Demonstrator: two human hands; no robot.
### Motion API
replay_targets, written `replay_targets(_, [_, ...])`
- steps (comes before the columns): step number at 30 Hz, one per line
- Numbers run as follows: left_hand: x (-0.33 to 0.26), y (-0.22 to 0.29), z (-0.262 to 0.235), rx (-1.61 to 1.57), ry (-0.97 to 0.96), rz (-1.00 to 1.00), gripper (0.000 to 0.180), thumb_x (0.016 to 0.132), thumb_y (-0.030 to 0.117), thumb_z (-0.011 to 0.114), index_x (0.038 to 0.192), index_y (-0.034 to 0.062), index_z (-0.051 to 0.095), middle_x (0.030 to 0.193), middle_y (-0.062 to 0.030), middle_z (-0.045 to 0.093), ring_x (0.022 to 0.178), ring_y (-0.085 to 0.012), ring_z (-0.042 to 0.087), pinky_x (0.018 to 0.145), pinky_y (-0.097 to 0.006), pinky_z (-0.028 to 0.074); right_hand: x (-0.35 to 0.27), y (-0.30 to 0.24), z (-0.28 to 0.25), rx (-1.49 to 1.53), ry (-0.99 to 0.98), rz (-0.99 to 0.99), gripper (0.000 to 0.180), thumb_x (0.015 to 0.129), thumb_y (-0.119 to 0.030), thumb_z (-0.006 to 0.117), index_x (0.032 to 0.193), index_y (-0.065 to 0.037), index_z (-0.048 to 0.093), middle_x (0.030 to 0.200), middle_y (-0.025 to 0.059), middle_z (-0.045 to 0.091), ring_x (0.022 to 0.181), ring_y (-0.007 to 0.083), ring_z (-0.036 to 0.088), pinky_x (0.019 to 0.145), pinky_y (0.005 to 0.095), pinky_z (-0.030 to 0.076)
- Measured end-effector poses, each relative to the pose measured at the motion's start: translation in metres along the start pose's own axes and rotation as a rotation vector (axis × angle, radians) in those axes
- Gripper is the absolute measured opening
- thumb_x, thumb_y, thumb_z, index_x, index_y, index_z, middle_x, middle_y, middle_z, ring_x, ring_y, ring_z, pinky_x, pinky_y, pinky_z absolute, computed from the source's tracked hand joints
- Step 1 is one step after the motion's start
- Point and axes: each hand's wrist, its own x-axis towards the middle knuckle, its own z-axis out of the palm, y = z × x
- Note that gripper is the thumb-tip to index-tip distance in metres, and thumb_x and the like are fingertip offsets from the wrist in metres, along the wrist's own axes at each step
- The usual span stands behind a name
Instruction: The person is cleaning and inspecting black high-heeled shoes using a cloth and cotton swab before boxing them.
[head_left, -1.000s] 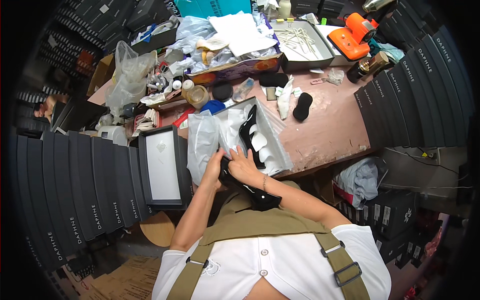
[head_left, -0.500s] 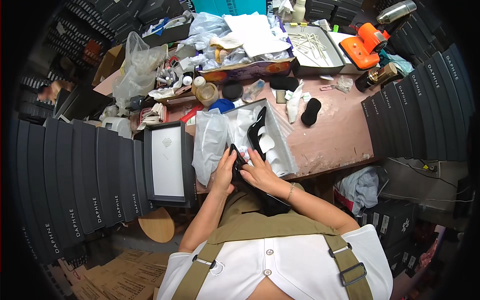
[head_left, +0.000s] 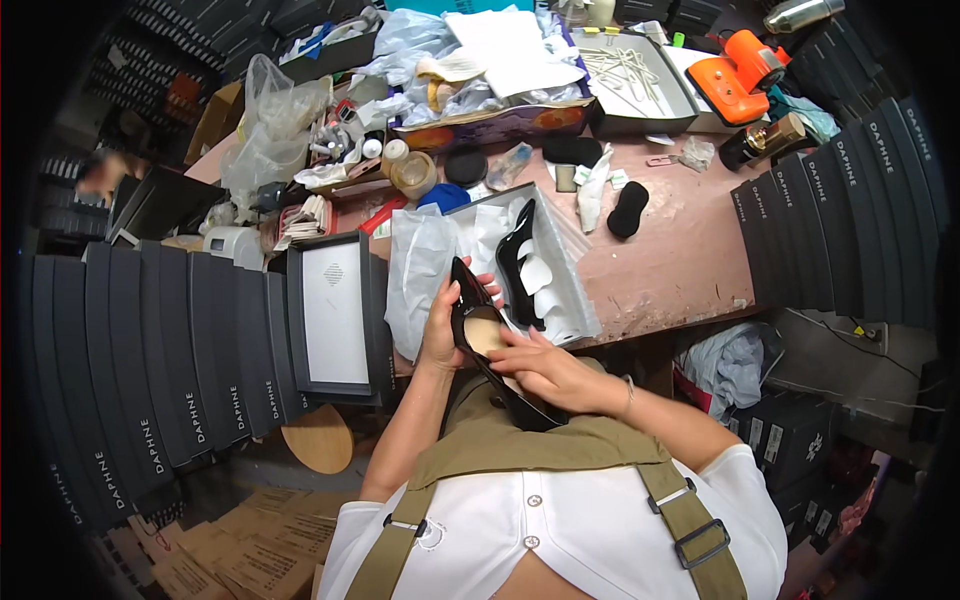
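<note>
A black glossy pointed pump (head_left: 484,333) with a beige insole is tilted above my lap, its opening facing up. My left hand (head_left: 441,324) is closed round the front of it, with fingertips showing past the far side of the toe. My right hand (head_left: 562,376) lies over the shoe's opening, its fingers stretched and touching the insole and inner edge. Behind it, a second black pump (head_left: 514,262) rests on its side in a light grey shoe box (head_left: 578,290), beside white padding pieces (head_left: 537,273). White tissue paper (head_left: 418,270) hangs over the box's left side.
Dark shoe boxes (head_left: 165,350) stand in a row at left, and more (head_left: 850,210) at right. An open lid (head_left: 335,320) lies beside the box. Farther back are a carton of crumpled paper (head_left: 490,126), a tray of white sticks (head_left: 690,115) and an orange device (head_left: 722,95).
The held pump has turned so its opening and beige insole face up. My right hand has shifted right and nearer to me, from the shoe's side to its opening.
</note>
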Motion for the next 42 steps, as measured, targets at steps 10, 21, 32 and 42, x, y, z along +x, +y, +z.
replay_targets(10, [-0.012,0.005,-0.006,0.004,0.096,-0.088,0.052,0.095,0.038,0.044,0.136,0.0067,0.036,0.112,-0.0162,0.057,0.101,-0.0248,0.059,0.088,-0.043,0.05,0.075,-0.001,0.018,-0.292,0.255,-0.131,0.036,0.098,-0.034,0.036,0.095,0.0,0.046,0.092,0.0181,0.047,0.099,0.036,0.047,0.105,0.05,0.019])
replay_targets(21, [-0.034,-0.008,0.001,-0.201,0.012,-0.166,0.058,0.093,0.041,0.048,0.137,0.0047,0.037,0.129,-0.014,0.052,0.12,-0.0293,0.05,0.095,-0.054,0.045,0.053,0.116,-0.038,-1.068,0.468,0.157,0.014,0.078,-0.011,0.055,0.085,-0.007,0.067,0.087,0.0076,0.061,0.087,0.0253,0.057,0.076,0.0403,0.041])
replay_targets(32, [-0.05,-0.017,0.005,-0.289,0.177,-0.193,0.054,0.095,0.05,0.039,0.123,0.0056,0.05,0.117,-0.0099,0.059,0.106,-0.0229,0.057,0.093,-0.037,0.046,0.019,-0.007,-0.026,0.375,0.565,0.063,0.013,0.088,-0.004,0.06,0.1,0.0,0.058,0.073,0.0032,0.058,0.067,0.0102,0.06,0.062,0.026,0.051])
replay_targets(42, [-0.044,-0.025,0.013,-0.148,0.106,-0.212,0.049,0.092,0.044,0.053,0.125,0.0072,0.049,0.118,-0.0072,0.058,0.109,-0.019,0.056,0.096,-0.036,0.043,0.029,0.009,-0.011,-0.179,0.64,-0.027,0.053,0.082,0.001,0.058,0.132,-0.003,0.04,0.084,0.0177,0.06,0.069,0.0303,0.061,0.063,0.0361,0.049])
